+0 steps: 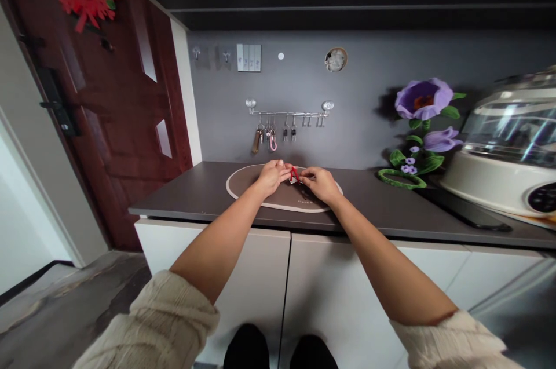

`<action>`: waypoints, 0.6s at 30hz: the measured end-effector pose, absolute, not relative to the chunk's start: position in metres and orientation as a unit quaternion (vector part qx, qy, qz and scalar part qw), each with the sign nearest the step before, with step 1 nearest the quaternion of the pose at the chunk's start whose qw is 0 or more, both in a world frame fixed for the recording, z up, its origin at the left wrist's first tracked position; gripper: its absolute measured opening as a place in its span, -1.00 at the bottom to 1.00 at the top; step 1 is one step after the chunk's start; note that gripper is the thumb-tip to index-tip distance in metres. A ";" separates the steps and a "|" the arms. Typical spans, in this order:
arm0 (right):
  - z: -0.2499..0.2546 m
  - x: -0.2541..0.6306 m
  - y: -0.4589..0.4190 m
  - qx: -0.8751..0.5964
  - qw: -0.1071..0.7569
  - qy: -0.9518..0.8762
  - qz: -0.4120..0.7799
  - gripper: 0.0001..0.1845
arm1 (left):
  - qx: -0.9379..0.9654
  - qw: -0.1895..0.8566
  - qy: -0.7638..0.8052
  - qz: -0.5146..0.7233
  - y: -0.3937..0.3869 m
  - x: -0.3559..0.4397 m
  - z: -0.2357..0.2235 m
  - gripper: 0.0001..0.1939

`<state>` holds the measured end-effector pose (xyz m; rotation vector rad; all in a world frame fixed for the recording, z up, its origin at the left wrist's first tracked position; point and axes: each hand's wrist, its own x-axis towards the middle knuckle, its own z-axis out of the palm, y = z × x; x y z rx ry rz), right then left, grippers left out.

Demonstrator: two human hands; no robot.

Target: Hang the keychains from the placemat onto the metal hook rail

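Both of my hands meet over an oval brown mat (247,189) on the dark countertop (195,195). Between them is a small red loop with a metal piece, a key fob (294,175). My left hand (273,176) has its fingers curled and pinched on the fob's left side. My right hand (320,182) is pinched on its right side. The fob is too small to make out in detail. Above, on the grey wall, a chrome hook rail (287,113) carries several keys and key straps.
A dark red door (108,102) with a black handle stands at the left. A knitted purple flower (419,125) and a white appliance with a clear lid (508,149) sit at the right of the counter. White cabinet doors (325,276) are below.
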<state>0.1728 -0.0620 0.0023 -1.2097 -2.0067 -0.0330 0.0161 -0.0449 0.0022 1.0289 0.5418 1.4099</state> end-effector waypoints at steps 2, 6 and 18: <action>0.003 0.173 -0.061 -0.470 0.381 -0.796 -0.025 -0.85 | 0.432 0.622 0.217 0.616 -0.046 0.015 0.003 -0.87; 0.003 0.173 -0.061 -0.458 0.364 -0.810 -0.038 -0.83 | 0.421 0.639 0.181 0.618 -0.048 0.014 0.006 -0.86; 0.004 0.172 -0.063 -0.416 0.361 -0.834 -0.036 -0.78 | 0.424 0.660 0.132 0.606 -0.049 0.012 0.006 -0.86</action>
